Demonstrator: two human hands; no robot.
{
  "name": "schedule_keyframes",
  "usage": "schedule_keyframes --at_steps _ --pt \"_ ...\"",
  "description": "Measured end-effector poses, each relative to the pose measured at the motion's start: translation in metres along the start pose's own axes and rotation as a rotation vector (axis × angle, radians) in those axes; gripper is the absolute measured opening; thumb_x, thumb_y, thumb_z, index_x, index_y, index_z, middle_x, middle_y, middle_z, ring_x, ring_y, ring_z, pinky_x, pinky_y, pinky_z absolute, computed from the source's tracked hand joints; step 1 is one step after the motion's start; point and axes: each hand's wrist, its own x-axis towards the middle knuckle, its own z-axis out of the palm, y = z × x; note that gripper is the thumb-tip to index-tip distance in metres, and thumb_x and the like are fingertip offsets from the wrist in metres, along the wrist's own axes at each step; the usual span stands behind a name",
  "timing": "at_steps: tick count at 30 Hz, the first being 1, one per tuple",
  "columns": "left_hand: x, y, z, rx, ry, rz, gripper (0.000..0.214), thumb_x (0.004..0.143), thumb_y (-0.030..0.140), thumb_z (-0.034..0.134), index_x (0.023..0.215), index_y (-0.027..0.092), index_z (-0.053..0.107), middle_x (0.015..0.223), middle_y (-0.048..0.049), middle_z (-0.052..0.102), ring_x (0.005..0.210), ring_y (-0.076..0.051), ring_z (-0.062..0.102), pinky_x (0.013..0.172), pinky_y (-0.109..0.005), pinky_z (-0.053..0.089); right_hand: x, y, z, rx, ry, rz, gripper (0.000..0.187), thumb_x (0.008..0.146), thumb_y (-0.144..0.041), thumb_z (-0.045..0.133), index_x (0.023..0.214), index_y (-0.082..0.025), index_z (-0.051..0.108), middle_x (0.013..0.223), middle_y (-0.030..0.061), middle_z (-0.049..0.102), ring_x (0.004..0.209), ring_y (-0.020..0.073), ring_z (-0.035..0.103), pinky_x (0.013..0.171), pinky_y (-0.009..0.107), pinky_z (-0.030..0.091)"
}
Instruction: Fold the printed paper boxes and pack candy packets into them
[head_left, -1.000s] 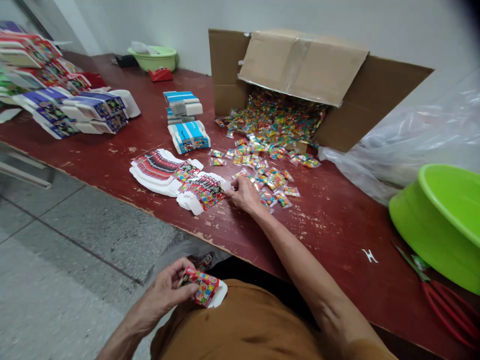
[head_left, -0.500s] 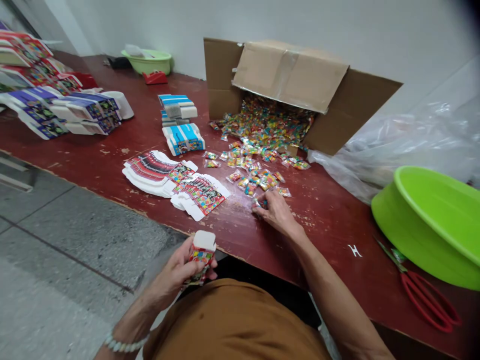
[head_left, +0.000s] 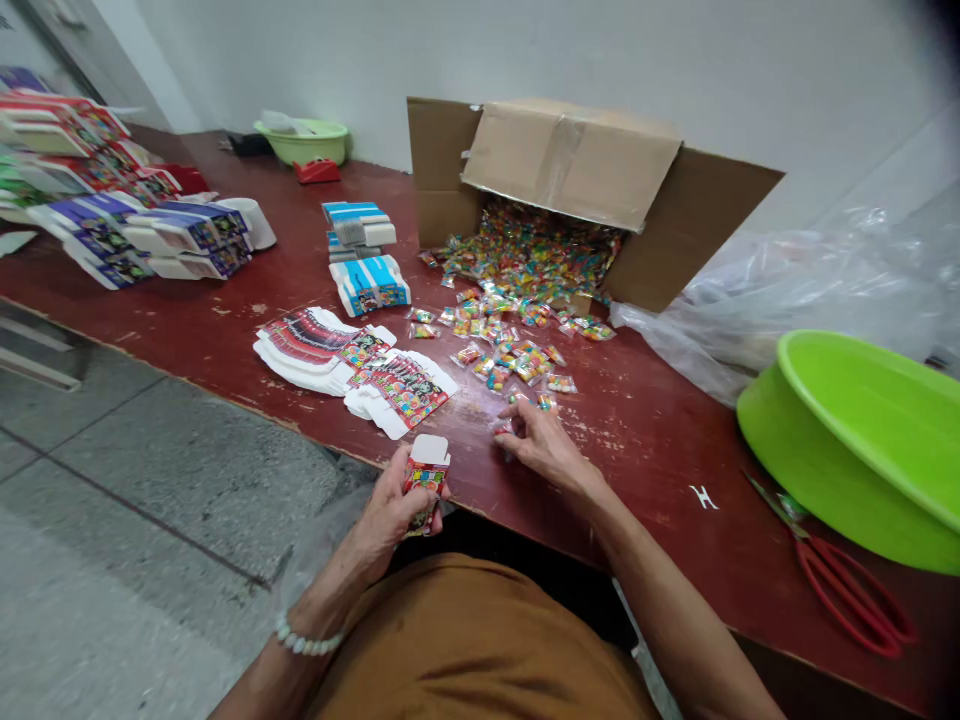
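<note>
Scuffed red table (head_left: 660,420) beneath, the right hand (head_left: 550,444) is pinching a clear plastic candy packet (head_left: 500,427), the left hand (head_left: 389,506) holding, ideally uncrushed, a red cardboard box (head_left: 427,475).

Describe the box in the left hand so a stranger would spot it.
At the red table's near edge, find the left hand. It holds the box, red and multicoloured with a white flap sticking out. Unlike the flat cartons fanned out nearby, it's held.
</note>
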Motion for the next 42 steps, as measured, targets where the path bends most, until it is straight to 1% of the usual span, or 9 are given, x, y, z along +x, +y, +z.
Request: schedule_keyframes --at_steps 6,11,17,21,25,30,33,39,42 --pt "-0.002 -0.004 0.004 0.165 -0.043 0.063 0.045 0.07 0.022 0.06 0.113 0.021 0.048 0.075 0.0044 0.068 0.05 -0.011 0.058 0.052 -0.024 0.047 -0.008 -0.046 0.026 0.815 0.033 0.029 0.042 0.069 -0.036 0.084 0.099 -0.022 0.058 0.08 -0.0022 0.067 0.069 0.0144 0.064 0.061 0.025 0.048" --pt "-0.006 -0.003 0.011 0.125 -0.08 0.083 0.044 0.073 0.019 0.058 0.115 0.022 0.048 0.078 0.0052 0.067 0.053 -0.011 0.059 0.054 -0.024 0.048 -0.022 -0.054 0.045 0.634 0.087 -0.054 0.02 0.081 -0.037 0.078 0.085 -0.02 0.067 0.072 -0.0013 0.065 0.065 0.0142 0.058 0.064 0.027 0.048" --pt "-0.007 0.005 0.01 -0.149 -0.045 0.017 0.046 0.078 0.036 0.07 0.117 0.021 0.052 0.074 0.003 0.069 0.051 -0.014 0.062 0.051 -0.024 0.049 -0.03 -0.048 0.039 0.23 0.064 -0.362 0.016 0.093 -0.035 0.068 0.086 -0.022 0.076 0.101 0.0074 0.064 0.1 0.0217 0.059 0.093 0.037 0.048" --pt "-0.006 0.011 0.006 -0.276 -0.015 -0.097 0.056 0.077 0.065 0.069 0.102 0.015 0.063 0.071 -0.005 0.073 0.049 -0.017 0.064 0.047 -0.026 0.051 -0.031 -0.048 0.04 0.691 -0.083 -0.079 0.027 0.093 -0.043 0.067 0.113 -0.025 0.069 0.102 0.0044 0.062 0.089 0.0173 0.063 0.079 0.032 0.055" --pt "-0.005 0.003 0.006 -0.201 -0.021 0.004 0.049 0.076 0.056 0.076 0.103 0.016 0.065 0.069 -0.0043 0.074 0.047 -0.017 0.064 0.044 -0.025 0.051 -0.029 -0.046 0.049 0.966 -0.427 0.125 0.051 0.078 -0.048 0.083 0.118 -0.024 0.064 0.1 0.0033 0.066 0.07 0.0124 0.06 0.06 0.024 0.052" --pt "-0.004 0.003 0.005 -0.286 -0.042 -0.058 0.051 0.077 0.059 0.078 0.106 0.02 0.059 0.069 -0.0026 0.073 0.047 -0.018 0.065 0.041 -0.024 0.051 -0.03 -0.048 0.051 0.62 -0.088 -0.247 0.03 0.088 -0.052 0.072 0.089 -0.023 0.076 0.101 0.0074 0.071 0.084 0.0186 0.065 0.069 0.029 0.055" --pt "-0.006 0.011 0.002 -0.429 -0.127 -0.191 0.055 0.082 0.066 0.07 0.111 0.022 0.056 0.071 -0.0036 0.073 0.047 -0.021 0.067 0.043 -0.029 0.054 -0.032 -0.053 0.048 0.408 -0.037 -0.443 0.026 0.097 -0.042 0.062 0.093 -0.023 0.079 0.093 0.0074 0.075 0.087 0.0198 0.068 0.085 0.035 0.053" --pt "-0.007 0.011 0.0 -0.351 -0.067 -0.098 0.058 0.094 0.065 0.052 0.131 0.02 0.05 0.072 -0.0036 0.071 0.046 -0.02 0.066 0.043 -0.028 0.051 -0.028 -0.061 0.051 0.675 -0.222 0.005 0.021 0.084 -0.037 0.074 0.083 -0.017 0.072 0.074 0.0026 0.071 0.055 0.0118 0.06 0.054 0.025 0.049" --pt "-0.006 0.006 -0.001 -0.34 -0.067 -0.049 0.063 0.091 0.068 0.054 0.133 0.021 0.052 0.074 -0.004 0.072 0.048 -0.02 0.065 0.042 -0.027 0.051 -0.025 -0.064 0.051 0.772 -0.278 0.075 0.02 0.083 -0.035 0.072 0.079 -0.017 0.066 0.065 -0.001 0.066 0.049 0.0098 0.056 0.049 0.022 0.046"
